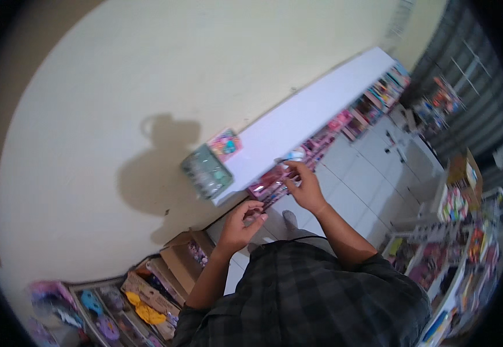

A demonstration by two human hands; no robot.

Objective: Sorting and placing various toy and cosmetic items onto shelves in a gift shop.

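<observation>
My left hand (241, 226) hangs in the air by the near end of a long white shelf top (315, 110). Its fingers are curled, with a gap between them and the thumb. Slightly higher, my right hand (306, 188) hovers beside the shelf's front edge, index finger and thumb apart. A small dark spot shows at its index fingertip, too blurred to name. I make out nothing held in either hand. On the shelf's near end stand a grey-green tray (226, 175) with clear-looking items and a colourful pink pack (224, 143).
Pink packaged goods (272, 179) line the shelf's lower front. Cardboard boxes (176, 260) and a bin of soft toys (108, 328) stand at lower left. A crowded white rack (431, 254) is at lower right, near an open carton (471, 173). A corrugated shutter (477, 81) closes the far right.
</observation>
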